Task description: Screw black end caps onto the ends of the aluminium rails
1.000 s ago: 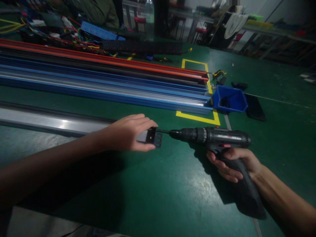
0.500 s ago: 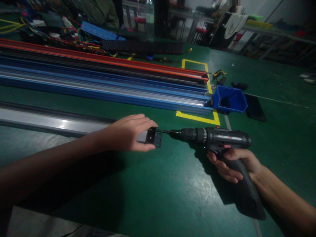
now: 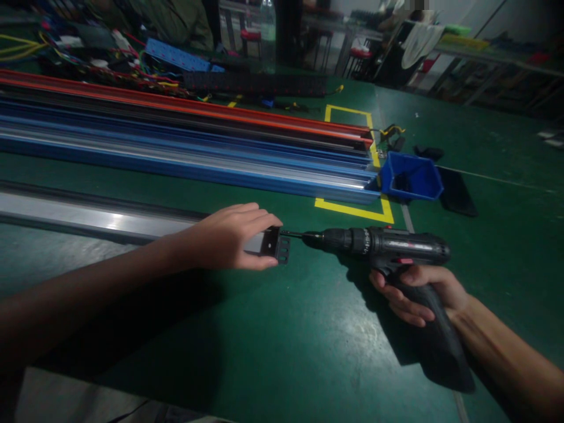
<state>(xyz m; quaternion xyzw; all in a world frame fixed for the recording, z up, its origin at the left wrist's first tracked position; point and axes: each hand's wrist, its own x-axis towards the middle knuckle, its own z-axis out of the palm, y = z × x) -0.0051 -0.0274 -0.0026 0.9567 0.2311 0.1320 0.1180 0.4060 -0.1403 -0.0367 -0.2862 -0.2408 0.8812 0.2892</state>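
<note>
A long silver metal profile (image 3: 110, 218) lies on the green table at the left, with a black end bracket (image 3: 282, 249) at its right end. My left hand (image 3: 231, 238) grips that end, thumb on the near side and fingers over the far side. Wrapped round the handle of a black power drill (image 3: 396, 245) are the fingers of my right hand (image 3: 414, 296). The drill lies level, pointing left, and its bit touches or nearly touches the upper corner of the bracket.
Blue profiles (image 3: 189, 158) and an orange profile (image 3: 211, 108) stretch across behind my hands. A blue bin (image 3: 412, 176) stands at their right end, beside a dark flat object (image 3: 457, 191). Tangled wires and a blue strip (image 3: 176, 56) lie further back, near a person's sleeve (image 3: 180, 23).
</note>
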